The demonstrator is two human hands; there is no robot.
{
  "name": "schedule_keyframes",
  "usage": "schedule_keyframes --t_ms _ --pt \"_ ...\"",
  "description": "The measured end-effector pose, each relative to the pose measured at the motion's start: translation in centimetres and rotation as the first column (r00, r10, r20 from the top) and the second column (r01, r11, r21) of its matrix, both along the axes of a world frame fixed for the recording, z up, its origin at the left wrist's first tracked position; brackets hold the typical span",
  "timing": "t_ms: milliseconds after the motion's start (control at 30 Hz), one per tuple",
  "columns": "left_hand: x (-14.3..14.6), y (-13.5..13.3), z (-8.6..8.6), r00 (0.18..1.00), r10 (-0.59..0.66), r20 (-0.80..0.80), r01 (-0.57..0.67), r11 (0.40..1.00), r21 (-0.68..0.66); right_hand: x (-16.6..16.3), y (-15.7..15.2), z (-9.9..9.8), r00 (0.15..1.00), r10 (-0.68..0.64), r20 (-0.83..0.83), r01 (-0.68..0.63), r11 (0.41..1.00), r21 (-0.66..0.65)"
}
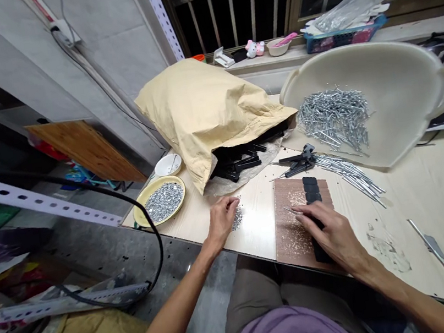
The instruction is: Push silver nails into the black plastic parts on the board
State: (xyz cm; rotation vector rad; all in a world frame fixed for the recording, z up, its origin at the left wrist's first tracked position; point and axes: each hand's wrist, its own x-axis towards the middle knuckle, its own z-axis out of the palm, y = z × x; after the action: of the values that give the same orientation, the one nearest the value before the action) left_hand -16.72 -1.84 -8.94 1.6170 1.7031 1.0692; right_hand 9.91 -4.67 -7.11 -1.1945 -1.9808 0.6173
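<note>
Near the left corner of a pale bench (407,177), a yellow bowl (141,215) is filled with tiny metal pieces, too small to be told apart; a white bowl (159,168) is set behind it. To their right, a large tan sack (204,102) is laid with its mouth toward the front edge. Black pieces (242,164) are seen in the opening; deeper contents are lost in shadow.

By the front edge, the left hand (222,217) is held over a small heap of metal bits (237,220), which is partly covered by it. Its fingertips are drawn together; whether anything is pinched there cannot be told.

Farther right, a brown board (285,229) is placed at the front edge, scattered with pale flecks. Over it, a thin metal pin (289,210) is gripped between the thumb and forefinger of the right hand (331,228), by which a column of black pads (311,189) is partly hidden.

Behind the board, black clips (299,163) and a fan of metal rods (348,175) are spread. Toward the far edge, metal pins (335,116) are heaped in a whitish basin (398,90). The bench's right end is cut off.
</note>
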Motion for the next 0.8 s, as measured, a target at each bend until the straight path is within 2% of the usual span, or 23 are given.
schedule_keyframes --t_ms 33,100,200,300,400,567,800 --pt "1.2 -0.3 0.4 0.987 0.018 0.162 -0.008 0.998 -0.06 -0.6 0.2 0.4 1.0 0.02 -0.007 -0.02 1.0 -0.003" --pt "3.7 -0.9 1.2 0.896 0.038 0.442 0.031 0.988 -0.149 -1.7 0.4 1.0 0.999 0.052 -0.009 -0.052 0.999 -0.017" --pt "6.8 -1.4 2.0 0.76 0.053 0.648 0.06 0.987 -0.151 -2.5 0.8 1.3 0.999 0.041 0.011 -0.04 0.999 -0.025" --pt "8.6 -1.5 2.5 0.704 0.048 0.708 0.071 0.988 -0.137 -2.2 0.9 1.0 0.999 -0.008 0.043 0.008 1.0 -0.003" --pt "9.3 -1.5 2.7 0.706 0.036 0.708 0.081 0.988 -0.132 -1.6 0.8 0.7 0.999 -0.027 0.035 0.027 1.0 0.005" --pt "9.9 -1.7 2.6 0.719 0.022 0.695 0.093 0.987 -0.128 -1.1 0.7 0.3 0.999 -0.04 0.031 0.04 0.999 -0.008" --pt "10.0 -1.6 2.2 0.66 0.028 0.751 0.138 0.978 -0.158 -0.9 0.4 0.0 0.993 -0.081 0.082 0.08 0.997 0.008"
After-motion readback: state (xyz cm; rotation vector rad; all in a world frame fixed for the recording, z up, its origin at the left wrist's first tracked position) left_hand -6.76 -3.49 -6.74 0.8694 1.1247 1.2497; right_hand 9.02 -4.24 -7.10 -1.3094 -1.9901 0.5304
